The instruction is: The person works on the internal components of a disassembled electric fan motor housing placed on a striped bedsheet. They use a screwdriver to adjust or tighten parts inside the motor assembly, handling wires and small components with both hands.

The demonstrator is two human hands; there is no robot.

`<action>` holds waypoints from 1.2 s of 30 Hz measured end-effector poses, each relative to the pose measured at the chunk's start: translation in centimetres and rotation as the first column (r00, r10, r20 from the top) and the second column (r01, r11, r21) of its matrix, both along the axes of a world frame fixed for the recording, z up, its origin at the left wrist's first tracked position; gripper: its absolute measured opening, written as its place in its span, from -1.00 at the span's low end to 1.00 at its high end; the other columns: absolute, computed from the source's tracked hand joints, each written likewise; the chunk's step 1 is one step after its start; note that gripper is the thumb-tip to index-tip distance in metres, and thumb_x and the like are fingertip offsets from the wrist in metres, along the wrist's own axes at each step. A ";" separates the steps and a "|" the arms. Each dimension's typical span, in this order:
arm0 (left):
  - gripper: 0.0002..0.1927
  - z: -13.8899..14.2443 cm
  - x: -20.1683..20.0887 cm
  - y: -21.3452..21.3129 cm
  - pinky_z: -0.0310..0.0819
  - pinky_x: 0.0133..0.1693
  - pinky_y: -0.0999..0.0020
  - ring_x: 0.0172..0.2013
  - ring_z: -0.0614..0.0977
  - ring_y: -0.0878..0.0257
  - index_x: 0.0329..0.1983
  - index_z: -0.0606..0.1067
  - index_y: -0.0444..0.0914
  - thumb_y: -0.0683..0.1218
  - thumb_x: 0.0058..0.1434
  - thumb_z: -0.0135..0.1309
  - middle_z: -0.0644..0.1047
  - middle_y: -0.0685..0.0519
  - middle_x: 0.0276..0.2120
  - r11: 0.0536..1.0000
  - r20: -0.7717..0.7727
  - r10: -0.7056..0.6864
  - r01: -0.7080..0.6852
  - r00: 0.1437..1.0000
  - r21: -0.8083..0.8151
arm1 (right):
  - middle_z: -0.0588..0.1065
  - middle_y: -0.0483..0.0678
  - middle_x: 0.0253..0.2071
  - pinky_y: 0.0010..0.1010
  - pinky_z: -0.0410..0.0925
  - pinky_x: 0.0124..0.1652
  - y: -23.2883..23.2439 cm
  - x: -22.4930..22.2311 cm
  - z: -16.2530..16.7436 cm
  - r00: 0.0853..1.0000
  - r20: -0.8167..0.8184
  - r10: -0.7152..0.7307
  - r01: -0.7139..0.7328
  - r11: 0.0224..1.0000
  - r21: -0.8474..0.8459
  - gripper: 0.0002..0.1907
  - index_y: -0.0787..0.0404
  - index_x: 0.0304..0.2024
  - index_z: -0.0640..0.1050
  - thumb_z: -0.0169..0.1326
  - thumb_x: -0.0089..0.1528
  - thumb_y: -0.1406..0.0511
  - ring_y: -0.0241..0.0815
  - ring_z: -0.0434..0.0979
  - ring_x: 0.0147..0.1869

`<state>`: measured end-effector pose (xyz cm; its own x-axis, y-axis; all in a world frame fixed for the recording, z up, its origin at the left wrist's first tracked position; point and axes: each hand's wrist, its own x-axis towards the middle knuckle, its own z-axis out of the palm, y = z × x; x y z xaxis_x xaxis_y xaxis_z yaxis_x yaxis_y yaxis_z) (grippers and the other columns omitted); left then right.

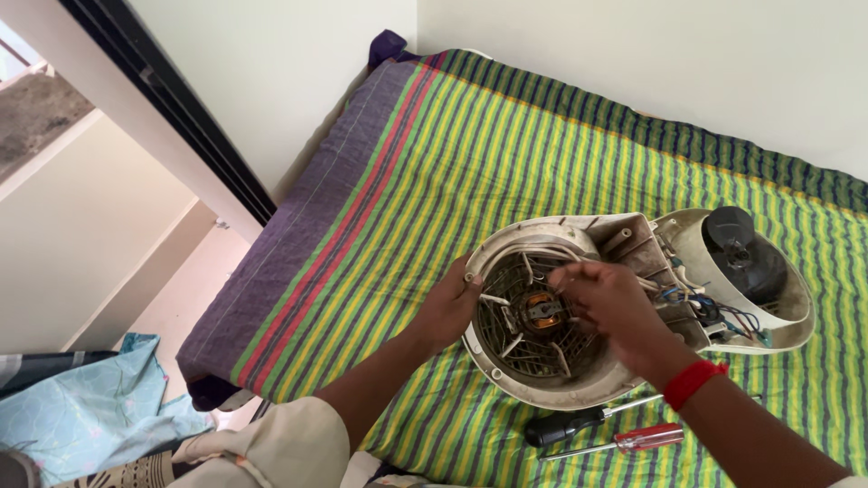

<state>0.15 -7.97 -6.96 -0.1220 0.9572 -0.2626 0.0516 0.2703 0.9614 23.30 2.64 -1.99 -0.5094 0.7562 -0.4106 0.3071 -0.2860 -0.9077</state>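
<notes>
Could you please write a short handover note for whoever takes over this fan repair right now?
Left hand steadies the rim of the opened white fan housing on the striped bedsheet. Right hand works at the white wires over the exposed motor; its grip is blurred. The cover half with the black wheel lies alongside, still joined by wires. Two screwdrivers, black-handled and red-handled, lie close by. Done: housing opened. Left: wiring, closing up.

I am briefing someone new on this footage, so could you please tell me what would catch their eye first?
The opened cream appliance housing lies mid-right on the green and yellow striped bedspread, its copper-wound motor showing through the grille. The left hand grips its rim while the right hand works over the motor. Two screwdrivers lie just below, nearer the person.
</notes>
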 end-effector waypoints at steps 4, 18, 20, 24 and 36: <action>-0.47 -0.6 -0.3 0.3 0.43 0.10 0.15 0.10 0.57 0.14 0.49 0.14 -0.15 0.01 0.48 -0.25 0.53 -0.11 0.11 0.996 0.012 -0.031 0.030 0.999 0.085 | 0.51 -0.02 -0.24 -0.15 0.41 -0.14 -0.7 -1.4 1.8 0.731 0.667 0.140 -0.651 0.435 0.622 -0.20 0.12 0.16 0.53 0.47 -0.12 0.12 0.01 0.56 -0.13; -0.49 -0.5 -0.3 0.0 0.45 0.06 0.04 0.03 0.63 0.00 0.48 0.07 -0.11 0.04 0.50 -0.33 0.55 -0.19 0.04 0.998 -0.089 -0.069 0.069 0.994 -0.002 | 0.45 -0.06 -0.12 -0.10 0.43 -0.07 -1.8 -2.9 3.1 0.489 0.862 0.135 -0.825 0.392 0.407 -0.25 -0.01 0.22 0.50 0.37 -0.01 0.03 0.01 0.53 -0.01; -0.49 -0.4 -0.4 0.0 0.44 0.05 0.01 0.02 0.64 -0.04 0.48 0.07 -0.12 0.05 0.50 -0.35 0.56 -0.22 0.02 0.996 -0.110 -0.083 0.081 0.990 -0.022 | 0.46 -0.04 -0.11 -0.10 0.44 -0.09 -1.9 -2.9 3.0 0.472 0.875 0.105 -0.838 0.362 0.409 -0.27 0.02 0.17 0.49 0.37 -0.02 0.00 0.03 0.53 -0.02; -0.50 -0.3 -0.2 -0.2 0.42 0.07 -0.02 0.08 0.62 -0.05 0.46 0.06 -0.14 0.06 0.50 -0.36 0.54 -0.21 0.09 0.997 -0.115 -0.072 0.076 0.991 0.028 | 0.51 0.00 -0.22 -0.11 0.47 -0.16 -2.1 -3.2 2.9 0.356 0.933 0.047 -0.888 0.328 0.322 -0.25 0.09 0.14 0.42 0.31 0.05 -0.11 0.04 0.56 -0.09; -0.55 -0.7 0.0 -0.5 0.49 -0.07 -0.08 -0.05 0.68 -0.14 0.34 0.15 -0.21 0.09 0.50 -0.32 0.59 -0.26 -0.03 0.994 -0.189 -0.022 0.041 0.982 0.098 | 0.51 0.06 -0.36 -0.08 0.46 -0.23 -1.6 -3.3 2.4 0.302 0.952 0.047 -0.899 0.345 0.268 -0.18 0.11 0.11 0.40 0.31 0.02 -0.19 0.08 0.58 -0.18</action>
